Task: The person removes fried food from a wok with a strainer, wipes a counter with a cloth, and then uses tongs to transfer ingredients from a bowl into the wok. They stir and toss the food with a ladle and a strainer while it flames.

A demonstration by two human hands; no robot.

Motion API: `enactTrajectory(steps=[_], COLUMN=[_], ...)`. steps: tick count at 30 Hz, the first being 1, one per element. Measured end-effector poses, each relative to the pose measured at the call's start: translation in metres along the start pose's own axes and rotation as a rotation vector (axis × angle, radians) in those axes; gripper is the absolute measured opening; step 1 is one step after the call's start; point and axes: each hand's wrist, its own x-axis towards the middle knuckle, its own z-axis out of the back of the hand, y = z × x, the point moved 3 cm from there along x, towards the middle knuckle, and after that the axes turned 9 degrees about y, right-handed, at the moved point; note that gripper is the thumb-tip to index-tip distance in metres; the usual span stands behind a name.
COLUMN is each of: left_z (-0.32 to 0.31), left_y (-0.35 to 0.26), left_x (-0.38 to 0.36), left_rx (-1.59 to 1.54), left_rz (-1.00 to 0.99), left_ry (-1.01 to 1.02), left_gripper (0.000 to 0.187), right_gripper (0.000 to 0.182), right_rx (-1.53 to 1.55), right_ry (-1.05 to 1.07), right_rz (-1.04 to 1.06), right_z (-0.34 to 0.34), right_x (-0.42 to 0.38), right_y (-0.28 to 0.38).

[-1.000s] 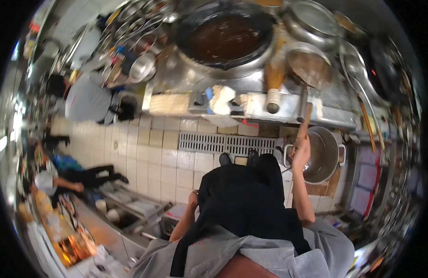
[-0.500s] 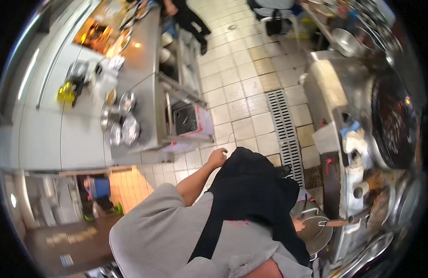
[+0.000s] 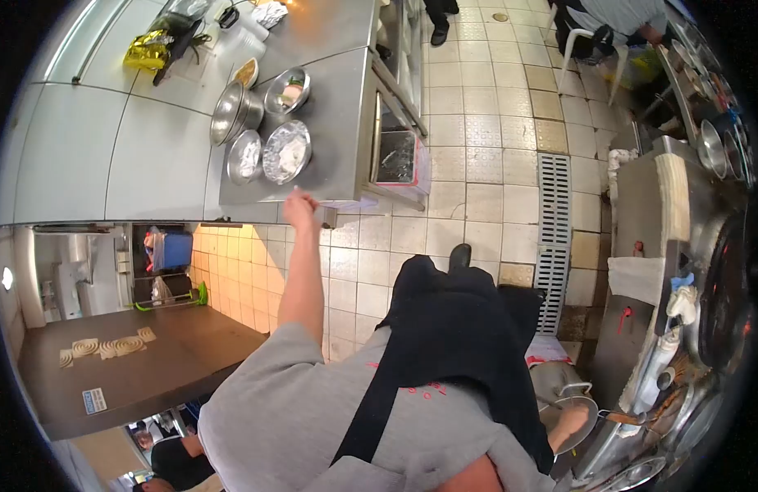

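Observation:
My left hand (image 3: 301,208) is stretched out at the near edge of the steel counter, just short of a metal bowl (image 3: 286,152) with white powder in it. Its fingers look loosely apart and nothing shows in them. Beside that bowl are a smaller bowl of white powder (image 3: 245,157), a bowl with some food and a small container in it (image 3: 287,91), and stacked metal bowls (image 3: 235,113). Low on my right side, my right hand (image 3: 569,425) is over a metal pot (image 3: 591,410). Its fingers are blurred and partly hidden, so I cannot make out a grip.
A range with a large dark wok (image 3: 723,291) runs along the right, with a wooden-handled utensil (image 3: 623,417) near the pot. A floor drain grate (image 3: 553,238) crosses the tiles. One person's leg (image 3: 438,20) and another person's sleeve (image 3: 621,11) show at the far end.
My view has turned and come nearer the left counter. My left hand has moved from beside my apron out towards the powder bowls. My right hand has come further over the pot.

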Motion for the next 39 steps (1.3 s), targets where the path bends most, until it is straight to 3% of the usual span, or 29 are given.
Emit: enactTrajectory(steps=[2, 5, 7, 9, 12, 15, 16, 19, 21, 23, 25, 26, 27, 29, 32, 35, 39], left_z=[0.055, 0.073, 0.077, 0.082, 0.085, 0.085, 0.087, 0.076, 0.08, 0.081, 0.076, 0.072, 0.074, 0.08, 0.087, 0.092, 0.11], left_y=[0.012, -0.013, -0.018, -0.017, -0.006, -0.007, -0.005, -0.017, -0.018, -0.013, -0.012, -0.014, -0.016, -0.019, -0.02, -0.008, -0.014], left_x=[0.077, 0.112, 0.141, 0.176, 0.219, 0.216, 0.206, 0.169, 0.165, 0.172, 0.167, 0.166, 0.167, 0.174, 0.19, 0.228, 0.242], left_rx=[-0.148, -0.29, -0.38, -0.446, -0.496, -0.467, -0.421, -0.374, -0.35, -0.329, -0.286, -0.269, -0.314, -0.393, -0.498, -0.667, -0.575], left_rz=[0.037, 0.155, 0.146, 0.155, 0.182, 0.179, 0.169, 0.174, 0.17, 0.146, 0.167, 0.173, 0.153, 0.119, 0.144, 0.178, 0.055], left_ry=[-0.067, -0.175, -0.055, 0.027, 0.061, 0.046, 0.063, 0.068, 0.101, 0.181, 0.25, 0.282, 0.255, 0.199, 0.174, 0.064, -0.029], left_gripper=[0.02, 0.028, 0.038, 0.049, 0.06, 0.065, 0.066, 0.066, 0.064, 0.061, 0.057, 0.056, 0.054, 0.051, 0.046, 0.037, 0.02], right_gripper=[0.016, 0.02, 0.022, 0.021, 0.025, 0.032, 0.042, 0.048, 0.05, 0.053, 0.065, 0.077, 0.083, 0.083, 0.079, 0.073, 0.051], right_rx=[0.054, 0.18, 0.187, 0.25, 1.141, 1.505, 1.408, 1.828, 2.005, 2.346, 2.411, 2.327, 2.251, 2.169, 2.081, 1.89, 1.513], right_ry=[-0.073, -0.028, -0.112, -0.337, -0.234, -0.548, -0.483, -0.092, 0.337, 0.94, 0.974, 0.974, 0.903, 0.846, 0.815, 0.652, 0.394], right_rz=[0.052, 0.164, 0.053, 0.101, 0.062, 0.208, 0.162, 0.266, 0.483, 0.611, 0.521, 0.583, 0.487, 0.496, 0.49, 0.44, 0.558], right_z=[0.058, 0.118, 0.169, 0.201, 0.232, 0.249, 0.249, 0.255, 0.27, 0.26, 0.26, 0.26, 0.266, 0.279, 0.281, 0.277, 0.263], right_x=[-0.014, -0.011, -0.016, -0.015, -0.02, -0.054, -0.065, -0.085, -0.079, -0.04, -0.029, -0.03, -0.041, -0.058, -0.06, -0.062, -0.05], right_y=[-0.002, -0.01, 0.006, 0.004, 0.006, 0.051, 0.064, 0.142, 0.19, 0.218, 0.246, 0.257, 0.268, 0.282, 0.291, 0.297, 0.292])
